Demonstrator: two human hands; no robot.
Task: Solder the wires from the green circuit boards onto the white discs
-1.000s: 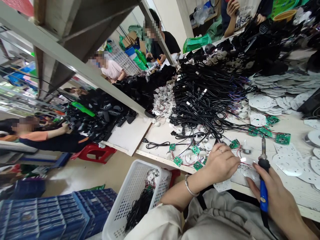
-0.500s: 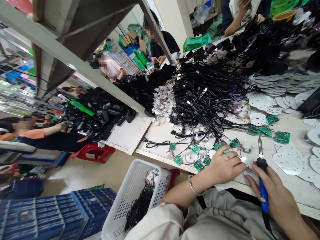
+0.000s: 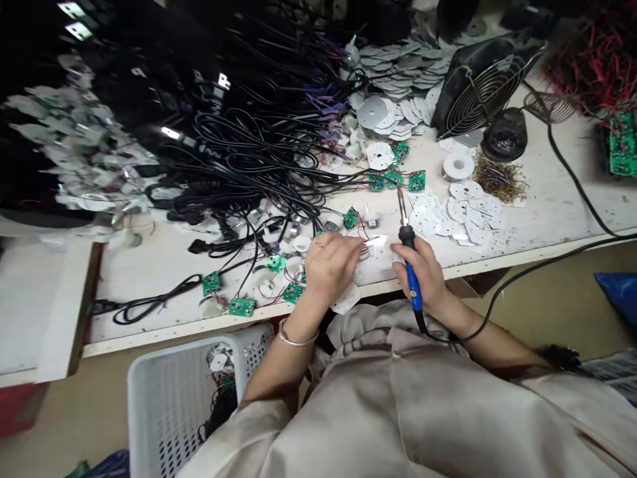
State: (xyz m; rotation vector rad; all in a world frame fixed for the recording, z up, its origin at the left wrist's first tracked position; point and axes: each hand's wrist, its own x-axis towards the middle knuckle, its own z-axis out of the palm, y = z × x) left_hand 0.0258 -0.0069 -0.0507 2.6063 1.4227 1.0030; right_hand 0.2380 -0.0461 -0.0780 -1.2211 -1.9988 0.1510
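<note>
My right hand point(image 3: 423, 275) is wrapped round a blue-handled soldering iron point(image 3: 408, 255), its tip pointing up and away from me. My left hand point(image 3: 331, 265) rests with curled fingers on a white round plate point(image 3: 375, 262) at the table's front edge, pinching something small with thin red wires beside a bright glint. Small green circuit boards point(image 3: 242, 307) with red wires lie scattered to the left of that hand. More green boards point(image 3: 393, 176) lie beyond the iron's tip.
A big tangle of black cables point(image 3: 249, 146) fills the back left of the table point(image 3: 547, 212). White discs point(image 3: 465, 209), a solder spool point(image 3: 458, 166), a black fan with wire guard point(image 3: 478, 79) and brass wool point(image 3: 497, 179) sit right. A white basket point(image 3: 164, 398) stands below, left of my lap.
The view has swung right and down, so the co-workers and the shelf are out of sight. Both hands keep their grip at the same spot on the table's edge.
</note>
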